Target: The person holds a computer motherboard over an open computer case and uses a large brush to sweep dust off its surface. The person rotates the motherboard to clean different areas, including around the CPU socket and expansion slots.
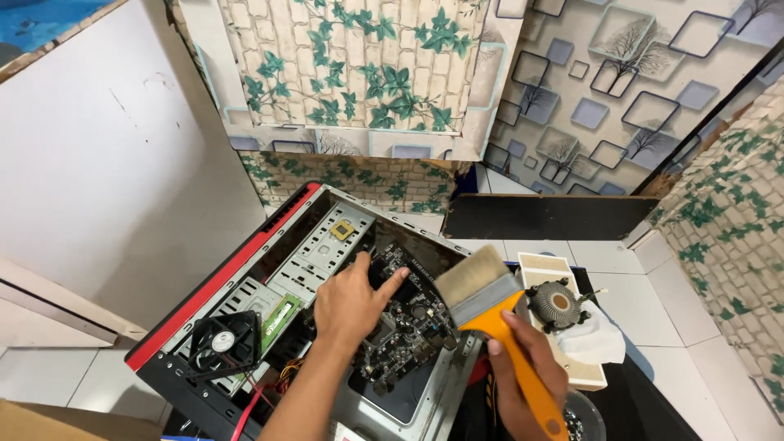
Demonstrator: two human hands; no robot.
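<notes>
Right now I see my left hand [353, 304] resting open, fingers spread, on the motherboard [400, 327] inside the computer case [245, 269]; my right hand [523, 367] grips the orange-handled brush [490, 294], bristles just beside the left fingertips.

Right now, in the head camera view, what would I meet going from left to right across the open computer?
Black case fan → green memory stick → left hand resting on the circuit board → wide paintbrush held in the right hand → round cooler → white cloth.
</notes>
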